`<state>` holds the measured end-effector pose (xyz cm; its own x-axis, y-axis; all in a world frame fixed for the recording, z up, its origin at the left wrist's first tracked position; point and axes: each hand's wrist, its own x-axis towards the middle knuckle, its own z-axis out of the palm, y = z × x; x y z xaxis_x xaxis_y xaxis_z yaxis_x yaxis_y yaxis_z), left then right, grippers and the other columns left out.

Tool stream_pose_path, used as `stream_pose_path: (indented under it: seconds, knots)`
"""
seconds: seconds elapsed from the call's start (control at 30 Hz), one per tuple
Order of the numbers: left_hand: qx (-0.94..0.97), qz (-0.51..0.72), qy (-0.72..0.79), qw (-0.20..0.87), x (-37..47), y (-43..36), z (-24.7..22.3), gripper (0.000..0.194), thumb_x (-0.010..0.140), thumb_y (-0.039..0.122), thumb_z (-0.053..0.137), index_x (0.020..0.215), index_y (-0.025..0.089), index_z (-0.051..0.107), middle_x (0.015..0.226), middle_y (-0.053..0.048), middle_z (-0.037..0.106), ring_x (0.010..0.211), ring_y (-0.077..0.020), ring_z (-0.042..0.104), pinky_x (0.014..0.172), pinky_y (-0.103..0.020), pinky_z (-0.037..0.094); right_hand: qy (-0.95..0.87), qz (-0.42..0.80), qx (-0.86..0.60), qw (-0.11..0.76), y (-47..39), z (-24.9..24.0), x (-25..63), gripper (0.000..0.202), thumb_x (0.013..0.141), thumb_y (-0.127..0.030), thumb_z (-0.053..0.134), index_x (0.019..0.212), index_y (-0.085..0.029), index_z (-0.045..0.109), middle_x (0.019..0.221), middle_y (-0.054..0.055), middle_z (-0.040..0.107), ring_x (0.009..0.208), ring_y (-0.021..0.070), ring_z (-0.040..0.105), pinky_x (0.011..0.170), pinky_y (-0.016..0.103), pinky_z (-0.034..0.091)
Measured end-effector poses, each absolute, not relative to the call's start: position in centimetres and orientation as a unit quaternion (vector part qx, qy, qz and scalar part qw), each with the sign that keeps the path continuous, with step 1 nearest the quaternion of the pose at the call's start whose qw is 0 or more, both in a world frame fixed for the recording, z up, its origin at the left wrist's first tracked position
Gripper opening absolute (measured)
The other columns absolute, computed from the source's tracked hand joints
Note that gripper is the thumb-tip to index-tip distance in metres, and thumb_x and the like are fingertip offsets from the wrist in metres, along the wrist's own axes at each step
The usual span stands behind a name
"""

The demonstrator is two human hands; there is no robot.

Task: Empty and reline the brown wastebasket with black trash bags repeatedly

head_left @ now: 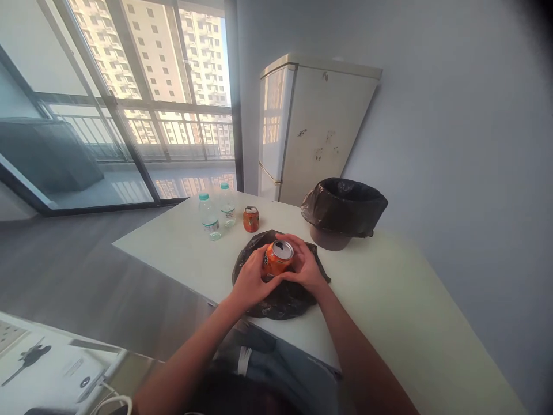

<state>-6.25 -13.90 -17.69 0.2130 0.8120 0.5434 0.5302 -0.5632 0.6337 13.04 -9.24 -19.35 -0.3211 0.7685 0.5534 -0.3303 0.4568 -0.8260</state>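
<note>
An orange soda can point(277, 260) with an opened top stands between my two hands, over a black plastic bag point(280, 305) spread on the white table. My left hand point(250, 276) wraps round the can's left side. From the right, my right hand point(306, 266) curves round it, its fingers behind the can and its thumb meeting the left one in front. The can's lower part is hidden by my thumbs and the bag.
A second orange can point(251, 219) and two clear bottles with green caps, one nearer point(209, 218) and one farther point(227, 205), stand at the table's far left. A bin lined with a black bag point(345, 210) stands at the back right. Behind the white table point(380, 300) is a fridge point(322, 127).
</note>
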Motion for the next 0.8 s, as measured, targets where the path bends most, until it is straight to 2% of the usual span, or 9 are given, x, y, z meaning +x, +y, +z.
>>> stream_pose_path:
  seconds: [0.07,0.13,0.2,0.27,0.4,0.5,0.6,0.7,0.8]
  knots:
    - [0.717,0.474,0.487,0.156,-7.4,-13.2,-18.1,0.064,0.087,0.044,0.078,0.141,0.022,0.050,0.125,-0.011,0.071,0.114,-0.0294,0.070,0.100,-0.044,0.055,-0.639,0.466,-0.196,0.580,-8.9,-19.4,13.0,0.085,0.072,-0.053,0.093,0.145,-0.031,0.055,0.154,0.012,0.057,0.133,0.0293,0.060,0.109,0.044,0.052]
    - [0.664,0.497,0.542,0.138,-9.4,-12.0,-18.6,0.061,0.088,0.048,0.077,0.137,0.022,0.053,0.115,-0.009,0.072,0.105,-0.0277,0.071,0.094,-0.042,0.056,-0.641,0.410,-0.283,0.584,-8.3,-19.6,13.2,0.055,0.087,-0.054,0.080,0.132,-0.027,0.063,0.133,0.012,0.070,0.116,0.0265,0.067,0.099,0.042,0.055]
    - [0.631,0.501,0.585,0.092,-11.7,-10.3,-19.4,0.058,0.086,0.048,0.079,0.133,0.021,0.057,0.116,-0.010,0.069,0.110,-0.0300,0.067,0.097,-0.044,0.055,-0.661,0.314,-0.395,0.555,-7.6,-20.1,13.6,0.029,0.096,-0.047,0.069,0.114,-0.024,0.069,0.107,0.009,0.076,0.098,0.0246,0.069,0.093,0.042,0.055]
    - [0.614,0.480,0.624,0.053,-14.0,-8.5,-20.6,0.059,0.081,0.047,0.082,0.128,0.019,0.062,0.118,-0.013,0.064,0.117,-0.0337,0.063,0.102,-0.048,0.052,-0.693,0.212,-0.467,0.507,-6.9,-20.7,14.0,0.019,0.096,-0.041,0.065,0.101,-0.023,0.071,0.098,0.008,0.075,0.093,0.0256,0.067,0.092,0.043,0.054]
    - [0.608,0.426,0.666,0.074,-16.6,-5.2,-22.8,0.062,0.079,0.043,0.082,0.131,0.018,0.061,0.116,-0.013,0.061,0.108,-0.0328,0.065,0.095,-0.048,0.054,-0.751,0.108,-0.496,0.422,-5.8,-21.7,15.3,0.023,0.096,-0.036,0.062,0.112,-0.023,0.071,0.118,0.011,0.074,0.114,0.0303,0.065,0.110,0.052,0.047]
    - [0.616,0.423,0.660,0.082,-17.1,-3.8,-23.3,0.063,0.081,0.040,0.080,0.135,0.018,0.056,0.122,-0.014,0.063,0.112,-0.0335,0.065,0.096,-0.048,0.054,-0.786,0.106,-0.493,0.357,-5.6,-22.0,16.0,0.047,0.094,-0.039,0.067,0.140,-0.026,0.064,0.147,0.010,0.063,0.137,0.0326,0.055,0.120,0.056,0.039]
    - [0.613,0.441,0.653,0.063,-16.8,-3.7,-23.1,0.066,0.080,0.038,0.080,0.135,0.015,0.053,0.126,-0.017,0.064,0.119,-0.0363,0.063,0.101,-0.052,0.052,-0.823,0.163,-0.456,0.297,-5.9,-21.9,16.2,0.064,0.090,-0.032,0.071,0.152,-0.030,0.055,0.153,0.008,0.060,0.140,0.0299,0.055,0.119,0.051,0.042]
    - [0.583,0.473,0.660,0.007,-16.0,-5.6,-22.8,0.058,0.088,0.046,0.071,0.133,0.013,0.054,0.129,-0.020,0.063,0.123,-0.0376,0.060,0.108,-0.055,0.047,-0.826,0.215,-0.442,0.277,-6.4,-21.4,16.0,0.048,0.085,-0.015,0.066,0.130,-0.030,0.073,0.129,0.005,0.076,0.116,0.0257,0.071,0.109,0.043,0.050]
    - [0.609,0.434,0.660,0.075,-14.3,-8.7,-23.0,0.044,0.098,0.053,0.055,0.125,0.018,0.061,0.115,-0.015,0.069,0.109,-0.0328,0.067,0.098,-0.049,0.052,-0.789,0.271,-0.428,0.349,-6.6,-20.5,15.9,0.031,0.080,-0.012,0.060,0.097,-0.027,0.081,0.102,0.002,0.081,0.096,0.0226,0.074,0.099,0.038,0.053]
